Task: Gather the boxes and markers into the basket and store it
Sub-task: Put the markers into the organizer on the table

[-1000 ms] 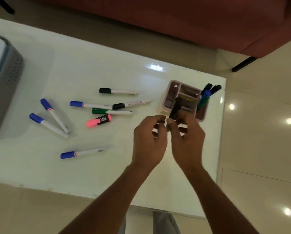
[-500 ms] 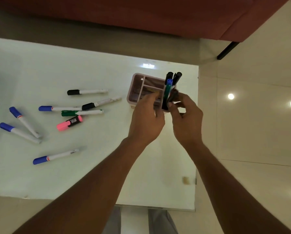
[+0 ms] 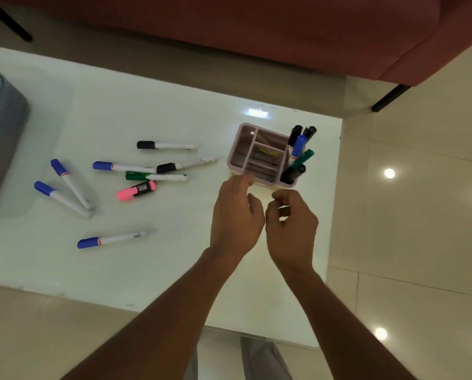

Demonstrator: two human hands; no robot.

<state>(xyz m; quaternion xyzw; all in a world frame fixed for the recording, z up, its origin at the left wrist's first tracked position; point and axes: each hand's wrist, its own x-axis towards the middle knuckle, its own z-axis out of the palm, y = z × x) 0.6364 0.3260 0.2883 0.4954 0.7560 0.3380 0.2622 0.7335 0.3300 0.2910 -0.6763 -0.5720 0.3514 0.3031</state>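
A pink compartment organiser (image 3: pixel 236 149) stands near the table's right edge, with several markers (image 3: pixel 297 149) upright in its right slot. My left hand (image 3: pixel 236 220) and my right hand (image 3: pixel 291 229) hover just in front of it, fingers curled, holding nothing that I can see. Loose markers lie to the left: a black-capped one (image 3: pixel 166 145), a blue one (image 3: pixel 122 166), a black one (image 3: pixel 186 164), a green one (image 3: pixel 155 176), a pink highlighter (image 3: pixel 136 190), and three more blue ones (image 3: pixel 70 183) (image 3: pixel 62 198) (image 3: pixel 111 239). A grey basket (image 3: pixel 1 149) sits at the far left.
The white glass table (image 3: pixel 147 270) ends just right of the organiser. A red sofa (image 3: pixel 256 31) with black legs stands beyond the table. Glossy floor tiles lie to the right.
Both hands have pulled back from the organiser toward me. The dark marker my right hand held a second ago now stands in the organiser's right slot.
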